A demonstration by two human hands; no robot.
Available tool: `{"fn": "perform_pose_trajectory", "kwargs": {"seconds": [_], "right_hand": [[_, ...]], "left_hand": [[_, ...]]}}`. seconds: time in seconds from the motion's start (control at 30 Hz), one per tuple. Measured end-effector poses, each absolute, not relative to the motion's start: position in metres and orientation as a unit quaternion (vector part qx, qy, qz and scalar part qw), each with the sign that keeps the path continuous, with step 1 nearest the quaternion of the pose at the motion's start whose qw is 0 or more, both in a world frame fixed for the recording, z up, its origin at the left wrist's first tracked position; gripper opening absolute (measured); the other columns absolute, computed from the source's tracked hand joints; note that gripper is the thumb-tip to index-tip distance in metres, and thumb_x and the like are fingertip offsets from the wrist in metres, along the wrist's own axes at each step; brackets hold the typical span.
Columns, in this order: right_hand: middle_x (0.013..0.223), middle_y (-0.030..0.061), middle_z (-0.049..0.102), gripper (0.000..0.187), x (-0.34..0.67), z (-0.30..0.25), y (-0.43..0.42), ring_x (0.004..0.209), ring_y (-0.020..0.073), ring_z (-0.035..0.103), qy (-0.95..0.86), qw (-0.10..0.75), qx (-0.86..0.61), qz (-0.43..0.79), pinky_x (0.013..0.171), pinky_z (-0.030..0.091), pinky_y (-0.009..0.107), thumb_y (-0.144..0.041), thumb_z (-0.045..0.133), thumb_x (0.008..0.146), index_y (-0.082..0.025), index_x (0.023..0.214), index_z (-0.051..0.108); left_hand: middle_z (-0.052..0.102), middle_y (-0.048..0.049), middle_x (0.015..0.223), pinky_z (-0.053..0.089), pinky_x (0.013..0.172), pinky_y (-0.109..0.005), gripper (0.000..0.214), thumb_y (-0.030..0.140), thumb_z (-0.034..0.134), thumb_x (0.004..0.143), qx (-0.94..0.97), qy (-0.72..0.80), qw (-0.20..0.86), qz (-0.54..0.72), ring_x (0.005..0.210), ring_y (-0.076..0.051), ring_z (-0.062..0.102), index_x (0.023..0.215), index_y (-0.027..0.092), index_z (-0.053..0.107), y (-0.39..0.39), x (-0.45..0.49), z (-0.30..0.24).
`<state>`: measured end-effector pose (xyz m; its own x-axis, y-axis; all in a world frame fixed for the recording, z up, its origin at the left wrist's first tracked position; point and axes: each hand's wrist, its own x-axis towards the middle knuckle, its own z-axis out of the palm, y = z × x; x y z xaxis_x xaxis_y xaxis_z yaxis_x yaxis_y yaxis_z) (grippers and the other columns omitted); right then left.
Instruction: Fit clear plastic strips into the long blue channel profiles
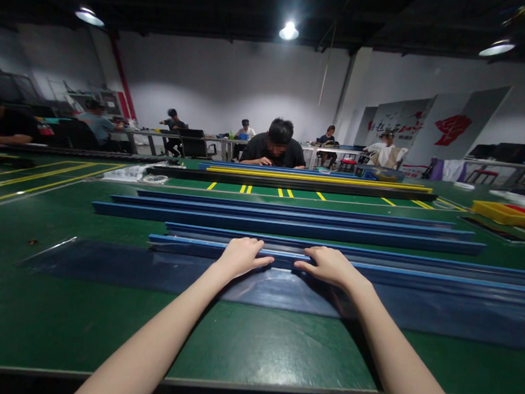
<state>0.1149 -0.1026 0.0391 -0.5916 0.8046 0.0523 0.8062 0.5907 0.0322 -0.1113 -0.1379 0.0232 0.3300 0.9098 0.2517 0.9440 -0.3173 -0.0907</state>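
Note:
A long blue channel rail (194, 246) lies across the table in front of me, running from left of centre to the right edge. My left hand (242, 256) grips its near side, fingers over the upper edge and thumb pointing inward along the front. A short gap to the right, my right hand (325, 265) holds the same rail in a mirrored way. The fingertips of both hands are partly hidden behind the rail's edge. Under and in front of the rail, a dark blue translucent plastic sleeve or film (114, 264) is spread flat, shiny near my thumbs.
Several more blue rails (287, 227) lie parallel beyond. Farther back are yellow strips (319, 179) and a black rail (291, 184). Yellow and red trays (502, 213) sit at right on the green table (249, 349). A person (278, 146) leans over the far side; others sit behind.

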Motion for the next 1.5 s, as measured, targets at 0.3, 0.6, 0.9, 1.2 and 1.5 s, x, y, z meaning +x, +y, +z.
{"fn": "perform_pose_trajectory", "kwargs": {"seconds": [0.3, 0.6, 0.9, 1.2, 1.5], "right_hand": [[0.096, 0.0103, 0.066, 0.049, 0.1146, 0.0401, -0.1048, 0.088, 0.0235, 0.06, -0.892, 0.016, -0.451, -0.027, 0.069, 0.04, 0.026, -0.056, 0.033, 0.084, -0.018, 0.095, 0.062], [0.097, 0.0102, 0.066, 0.048, 0.1146, 0.0396, -0.1035, 0.09, 0.0235, 0.06, -0.892, 0.014, -0.452, -0.024, 0.07, 0.04, 0.027, -0.056, 0.034, 0.084, -0.018, 0.096, 0.062], [0.097, 0.01, 0.066, 0.05, 0.115, 0.0402, -0.1044, 0.089, 0.0237, 0.06, -0.892, 0.016, -0.452, -0.025, 0.07, 0.04, 0.027, -0.057, 0.032, 0.084, -0.018, 0.096, 0.061], [0.097, 0.0107, 0.066, 0.05, 0.114, 0.0417, -0.1052, 0.09, 0.0241, 0.06, -0.892, 0.015, -0.451, -0.021, 0.071, 0.04, 0.028, -0.057, 0.033, 0.084, -0.018, 0.096, 0.061], [0.097, 0.0102, 0.066, 0.049, 0.114, 0.0416, -0.1052, 0.089, 0.0232, 0.06, -0.89, 0.013, -0.456, -0.018, 0.071, 0.04, 0.027, -0.057, 0.034, 0.084, -0.018, 0.095, 0.061]], "left_hand": [[0.066, -0.0057, 0.088, 0.042, 0.063, -0.026, 0.043, 0.056, 0.035, 0.084, -0.808, -0.573, 0.114, -0.074, 0.084, -0.021, 0.061, 0.085, 0.019, 0.057, -0.1378, -0.1116, 0.0232], [0.066, -0.0055, 0.088, 0.042, 0.062, -0.026, 0.043, 0.056, 0.035, 0.084, -0.808, -0.573, 0.115, -0.074, 0.083, -0.022, 0.061, 0.085, 0.019, 0.057, -0.1376, -0.111, 0.0229], [0.065, -0.006, 0.088, 0.042, 0.064, -0.026, 0.043, 0.056, 0.036, 0.084, -0.808, -0.574, 0.105, -0.078, 0.083, -0.021, 0.061, 0.085, 0.019, 0.057, -0.1381, -0.1105, 0.0244], [0.065, -0.006, 0.088, 0.041, 0.065, -0.026, 0.042, 0.056, 0.036, 0.084, -0.808, -0.575, 0.103, -0.079, 0.084, -0.021, 0.06, 0.086, 0.019, 0.057, -0.1388, -0.1108, 0.0242], [0.065, -0.0063, 0.088, 0.042, 0.064, -0.027, 0.042, 0.055, 0.036, 0.084, -0.808, -0.574, 0.104, -0.078, 0.084, -0.022, 0.061, 0.086, 0.019, 0.057, -0.1392, -0.111, 0.024]]}}
